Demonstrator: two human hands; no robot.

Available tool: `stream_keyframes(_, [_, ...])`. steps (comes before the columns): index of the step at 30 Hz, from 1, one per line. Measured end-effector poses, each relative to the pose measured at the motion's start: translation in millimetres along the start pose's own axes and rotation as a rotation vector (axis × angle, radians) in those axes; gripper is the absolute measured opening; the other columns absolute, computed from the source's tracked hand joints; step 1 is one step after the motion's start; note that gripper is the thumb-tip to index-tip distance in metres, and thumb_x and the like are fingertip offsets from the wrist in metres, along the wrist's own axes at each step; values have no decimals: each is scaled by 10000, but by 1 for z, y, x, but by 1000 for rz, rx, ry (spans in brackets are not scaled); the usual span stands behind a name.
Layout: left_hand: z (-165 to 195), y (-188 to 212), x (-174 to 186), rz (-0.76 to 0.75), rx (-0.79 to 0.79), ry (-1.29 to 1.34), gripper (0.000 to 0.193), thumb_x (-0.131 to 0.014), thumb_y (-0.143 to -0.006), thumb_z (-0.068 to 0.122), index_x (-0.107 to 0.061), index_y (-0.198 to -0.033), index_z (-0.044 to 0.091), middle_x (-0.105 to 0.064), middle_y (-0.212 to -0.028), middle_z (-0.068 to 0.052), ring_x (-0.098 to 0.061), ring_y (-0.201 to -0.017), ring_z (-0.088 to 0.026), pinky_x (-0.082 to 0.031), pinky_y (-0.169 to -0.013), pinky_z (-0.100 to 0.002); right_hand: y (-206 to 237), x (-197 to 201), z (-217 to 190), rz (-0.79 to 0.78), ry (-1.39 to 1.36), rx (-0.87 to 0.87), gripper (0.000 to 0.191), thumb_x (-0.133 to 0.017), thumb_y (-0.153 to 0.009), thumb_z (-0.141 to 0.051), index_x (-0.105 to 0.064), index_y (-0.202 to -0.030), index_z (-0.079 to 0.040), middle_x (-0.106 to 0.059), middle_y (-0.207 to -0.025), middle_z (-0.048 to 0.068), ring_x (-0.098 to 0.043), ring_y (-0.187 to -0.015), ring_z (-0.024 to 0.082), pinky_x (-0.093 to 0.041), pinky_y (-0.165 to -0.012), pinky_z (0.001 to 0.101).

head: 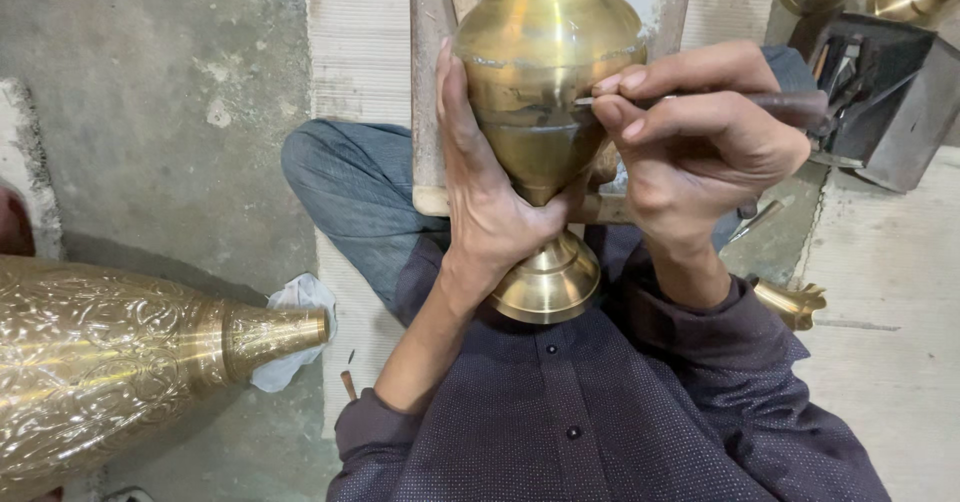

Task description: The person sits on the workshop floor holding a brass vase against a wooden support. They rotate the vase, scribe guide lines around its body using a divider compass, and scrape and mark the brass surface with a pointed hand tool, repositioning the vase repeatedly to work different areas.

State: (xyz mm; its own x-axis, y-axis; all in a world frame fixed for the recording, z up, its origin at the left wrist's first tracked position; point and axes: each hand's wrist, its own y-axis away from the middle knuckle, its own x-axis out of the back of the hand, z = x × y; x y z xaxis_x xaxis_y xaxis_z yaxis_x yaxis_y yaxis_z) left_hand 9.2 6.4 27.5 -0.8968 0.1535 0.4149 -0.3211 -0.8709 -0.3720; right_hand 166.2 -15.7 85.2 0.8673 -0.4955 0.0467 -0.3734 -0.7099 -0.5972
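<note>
Head view: left hand (487,187) grips brass vase (545,72), right hand (690,137) pinches engraving tool (770,104), above grey concrete floor (160,112).

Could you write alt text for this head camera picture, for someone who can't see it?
Seen from above, a seated person's left hand steadies a plain brass vase while the right hand presses a thin pointed tool against its side. A larger engraved brass vessel lies on the concrete floor at the left.
</note>
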Motion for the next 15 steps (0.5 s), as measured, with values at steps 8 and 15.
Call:
stream_keyframes(8, [1, -1, 0, 5, 2, 3, 1382, -995, -722, 225, 57, -1615, 149, -95, -1675, -222, -191, -1597, -395, -227, -1313, -469, 1, 4, 2, -69, 11, 75, 292, -838, -873, 180, -637, -793, -16, -649, -984, 100, -717, -841, 184, -638, -785, 287])
stream_keyframes(15, [2, -2, 2, 7, -17, -30, 1403, -1019, -717, 241, 59, -1609, 142, -117, -1661, -222, -205, -1585, -397, -239, -1306, -465, 9, -3, 1, 17, -3, 4, 268, -821, -917, 179, -643, -835, -3, -647, -1037, 103, -734, -854, 183, -665, -822, 300])
